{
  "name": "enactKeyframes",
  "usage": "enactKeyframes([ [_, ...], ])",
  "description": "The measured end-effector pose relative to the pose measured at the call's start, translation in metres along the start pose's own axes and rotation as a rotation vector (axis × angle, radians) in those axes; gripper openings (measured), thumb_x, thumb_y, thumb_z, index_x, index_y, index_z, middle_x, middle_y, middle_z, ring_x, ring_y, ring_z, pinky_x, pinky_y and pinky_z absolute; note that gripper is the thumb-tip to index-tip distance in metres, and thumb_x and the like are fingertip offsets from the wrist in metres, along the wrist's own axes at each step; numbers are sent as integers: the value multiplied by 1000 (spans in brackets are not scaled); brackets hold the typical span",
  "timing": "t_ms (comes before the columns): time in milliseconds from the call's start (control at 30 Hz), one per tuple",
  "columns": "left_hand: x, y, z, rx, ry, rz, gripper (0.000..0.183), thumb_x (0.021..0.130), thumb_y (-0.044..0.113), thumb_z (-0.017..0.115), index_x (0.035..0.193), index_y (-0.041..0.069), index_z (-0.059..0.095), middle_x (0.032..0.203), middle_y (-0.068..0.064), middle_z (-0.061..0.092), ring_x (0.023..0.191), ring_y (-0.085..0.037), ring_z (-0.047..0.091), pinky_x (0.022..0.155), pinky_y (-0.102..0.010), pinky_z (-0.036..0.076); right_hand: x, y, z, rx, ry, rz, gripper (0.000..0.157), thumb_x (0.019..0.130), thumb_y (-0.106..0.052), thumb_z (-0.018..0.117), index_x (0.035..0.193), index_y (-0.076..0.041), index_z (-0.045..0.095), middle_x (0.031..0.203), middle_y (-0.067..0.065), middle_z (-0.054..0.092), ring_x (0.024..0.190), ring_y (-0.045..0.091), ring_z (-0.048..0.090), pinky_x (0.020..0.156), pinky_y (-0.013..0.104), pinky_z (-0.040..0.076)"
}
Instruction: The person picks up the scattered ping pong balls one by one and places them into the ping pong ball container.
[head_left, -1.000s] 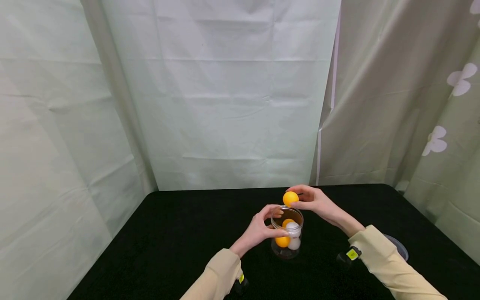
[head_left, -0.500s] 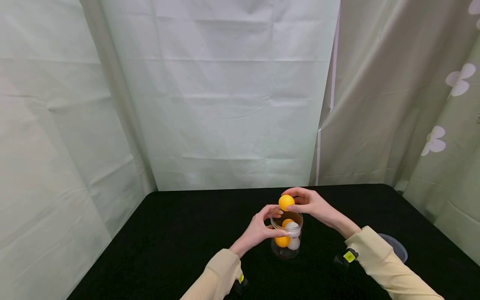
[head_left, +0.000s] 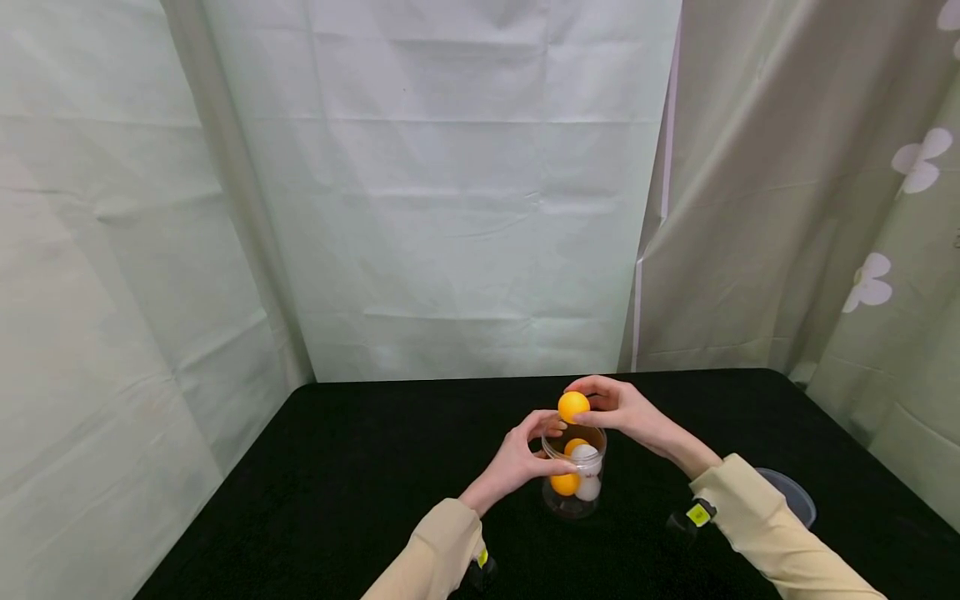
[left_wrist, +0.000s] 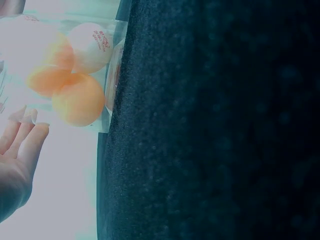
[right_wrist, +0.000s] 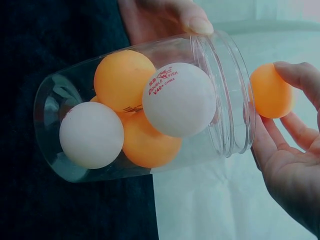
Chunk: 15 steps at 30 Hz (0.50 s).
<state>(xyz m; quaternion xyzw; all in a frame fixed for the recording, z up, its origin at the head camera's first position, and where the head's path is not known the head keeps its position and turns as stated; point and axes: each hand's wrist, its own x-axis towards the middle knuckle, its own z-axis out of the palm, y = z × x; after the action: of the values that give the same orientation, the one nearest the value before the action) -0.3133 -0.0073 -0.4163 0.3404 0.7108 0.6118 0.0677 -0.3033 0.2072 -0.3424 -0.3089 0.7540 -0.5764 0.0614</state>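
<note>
A clear jar (head_left: 557, 502) stands upright on the black table, with its mouth uncovered. My left hand (head_left: 517, 454) grips it near the rim from the left, thumb in front and fingers behind. Inside lie several ping-pong balls, among them a white ball (right_wrist: 180, 100) with red print and an orange ball (right_wrist: 152, 142). Just above the mouth, my right hand (head_left: 626, 408) pinches another orange ping-pong ball (head_left: 573, 407) between thumb and fingers. The right wrist view shows that held ball (right_wrist: 272, 92) right by the rim. Only part of the left hand (left_wrist: 17, 167) appears in the left wrist view.
A round grey lid-like disc (head_left: 791, 495) lies on the black tabletop (head_left: 390, 467) at the right, partly hidden by the right sleeve (head_left: 772, 517). Pale curtains (head_left: 465, 208) hang behind the table and along both sides.
The right hand has moved the orange ping-pong ball left and slightly down over the jar's mouth, then stayed almost still for the last half second. The left hand keeps its grip on the jar.
</note>
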Motion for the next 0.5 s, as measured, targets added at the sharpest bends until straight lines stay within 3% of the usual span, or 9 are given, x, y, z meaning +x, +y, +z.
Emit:
enactKeyframes([
  [233,0,1,1,-1,-1,-2,54,78,20,70,126,21,44,121,0,50,108,-23,46,82,-37,43,-4,-20,5,-37,-10,-15,36,88,-1,54,121,10,44,117,25,48,104,41,46,87,48,38],
  [500,0,1,1,21,10,-19,57,79,19,70,128,18,42,127,-6,48,109,-16,44,83,-34,42,0,0,-2,-55,13,-6,34,88,-4,55,121,0,48,118,18,50,109,41,43,88,52,35],
])
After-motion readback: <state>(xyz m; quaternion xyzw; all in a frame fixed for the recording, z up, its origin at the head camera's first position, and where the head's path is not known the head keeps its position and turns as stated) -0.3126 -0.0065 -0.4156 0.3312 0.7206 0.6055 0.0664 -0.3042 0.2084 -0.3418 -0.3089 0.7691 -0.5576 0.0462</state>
